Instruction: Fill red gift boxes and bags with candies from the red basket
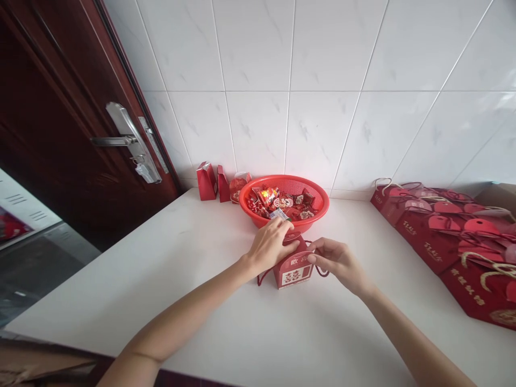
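Note:
A small red gift box [294, 275] with white and gold lettering stands upright on the white table, just in front of a red plastic basket [284, 180]. Dark red cord [264, 277] loops out from both of its sides. My left hand [271, 244] reaches over the box top from the left, thumb and bent fingers closed about the far flap [291, 236]. With thumb and forefinger pinched, my right hand [336, 260] holds the right edge of the near flap beside the cord. Wrapped sweets [282, 203] lie in the basket. The inside of the box is hidden.
Many red boxes with cord handles [439, 231] stand packed together at the right. Small red packets [207, 181] stand against the tiled wall at the back left. A dark wooden door [60, 80] with a metal handle [115, 141] is beyond the table's left edge.

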Tool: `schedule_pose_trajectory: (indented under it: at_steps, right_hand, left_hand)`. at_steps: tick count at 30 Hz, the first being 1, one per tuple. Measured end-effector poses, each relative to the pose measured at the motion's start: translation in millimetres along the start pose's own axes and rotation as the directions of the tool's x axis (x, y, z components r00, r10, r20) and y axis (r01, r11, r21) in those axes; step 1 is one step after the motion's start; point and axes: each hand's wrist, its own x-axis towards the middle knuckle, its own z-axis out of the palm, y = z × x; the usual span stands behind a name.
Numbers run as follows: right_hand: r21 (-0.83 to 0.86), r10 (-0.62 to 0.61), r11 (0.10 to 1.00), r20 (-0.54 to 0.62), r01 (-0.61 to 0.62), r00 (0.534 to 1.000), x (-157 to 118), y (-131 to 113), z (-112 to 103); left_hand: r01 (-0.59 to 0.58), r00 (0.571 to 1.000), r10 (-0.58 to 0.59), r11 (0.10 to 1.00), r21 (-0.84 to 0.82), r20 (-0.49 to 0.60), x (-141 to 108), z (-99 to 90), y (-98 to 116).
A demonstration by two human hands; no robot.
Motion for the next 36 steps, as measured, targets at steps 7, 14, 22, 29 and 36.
schedule_pose_trajectory:
  at_steps: [7,14,22,29,36]
  right_hand:
    - [-0.082,0.048,0.995,-0.165,-0.062,0.985,5.3,8.4,11.1]
    - [-0.114,0.087,0.987,-0.237,-0.116,0.968,11.4,14.5,15.7]
    - [0.008,0.185,0.982,-0.193,-0.187,0.964,13.5,9.9,16.7]
    - [0.103,0.235,0.970,-0.139,-0.222,0.962,16.5,7.4,15.4]
    - [0.163,0.254,0.959,-0.132,-0.231,0.958,19.1,7.1,17.6]
  left_hand:
    - [-0.075,0.997,0.076,0.960,-0.270,-0.006,-11.1,-3.0,-11.4]
    - [0.111,0.987,-0.037,0.860,-0.499,0.155,-20.0,-9.3,-18.3]
    - [0.298,0.950,-0.130,0.648,-0.701,0.284,-20.9,3.7,-20.6]
    - [0.438,0.899,-0.234,0.437,-0.786,0.371,-16.6,4.6,-13.2]
    - [0.470,0.860,-0.359,0.283,-0.836,0.362,-15.6,11.0,-3.7]
